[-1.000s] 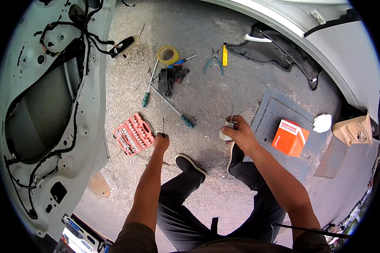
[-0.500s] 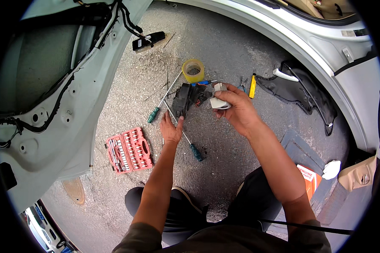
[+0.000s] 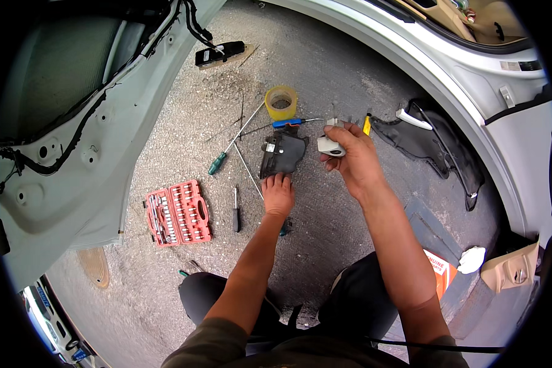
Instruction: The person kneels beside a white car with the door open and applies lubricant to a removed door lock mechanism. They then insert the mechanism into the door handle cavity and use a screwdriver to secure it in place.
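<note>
From the head, a wide fisheye looks steeply down on left hand [image 3: 279, 195], right hand [image 3: 354, 150] and ground [image 3: 325, 211].

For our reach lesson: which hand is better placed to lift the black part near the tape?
Probably the left hand: it is at the near edge of the black part, while the right hand holds a pale piece.

The floor is rough grey pavement [image 3: 325, 230], paler and brighter on the left, duller toward the silver car body [image 3: 472, 86] on the right. A beige interior [image 3: 487, 17] shows through its opening. On the left stands a pale car door [image 3: 73, 224] with 1 dark window [image 3: 61, 73]. An oval cover [image 3: 94, 268] lies below it; a white vehicle [image 3: 46, 319] shows at lower left.
</note>
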A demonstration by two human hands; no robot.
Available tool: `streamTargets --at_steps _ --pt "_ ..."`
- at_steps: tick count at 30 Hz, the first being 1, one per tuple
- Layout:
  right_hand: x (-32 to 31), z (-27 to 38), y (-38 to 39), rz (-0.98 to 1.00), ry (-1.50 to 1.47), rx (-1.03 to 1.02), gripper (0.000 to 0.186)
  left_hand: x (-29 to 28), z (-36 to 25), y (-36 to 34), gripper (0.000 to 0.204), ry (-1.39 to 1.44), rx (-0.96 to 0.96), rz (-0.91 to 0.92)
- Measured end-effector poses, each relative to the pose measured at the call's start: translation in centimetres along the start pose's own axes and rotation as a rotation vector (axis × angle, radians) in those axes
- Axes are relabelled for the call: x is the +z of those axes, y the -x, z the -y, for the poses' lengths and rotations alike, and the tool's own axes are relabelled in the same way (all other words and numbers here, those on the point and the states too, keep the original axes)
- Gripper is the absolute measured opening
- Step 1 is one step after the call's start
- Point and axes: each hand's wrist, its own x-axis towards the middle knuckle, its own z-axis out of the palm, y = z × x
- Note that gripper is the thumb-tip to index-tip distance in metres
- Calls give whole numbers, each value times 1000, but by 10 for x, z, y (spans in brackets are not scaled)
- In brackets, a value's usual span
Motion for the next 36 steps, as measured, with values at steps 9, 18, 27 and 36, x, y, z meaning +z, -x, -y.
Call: streamTargets --at_steps 9,18,27,36 --pt "-35 8 1 -80 141 -84 57 -16 39 -96 75 200 -639 -261" --pt "-55 14 11 20 220 -40 41 13 61 -115 78 875 -1040 66" --pt "-49 21 13 180 -105 15 33 -27 49 -100 44 2463 -533 188" --pt "-15 46 48 173 236 -202 40 -141 4 -137 67 2603 0 398"
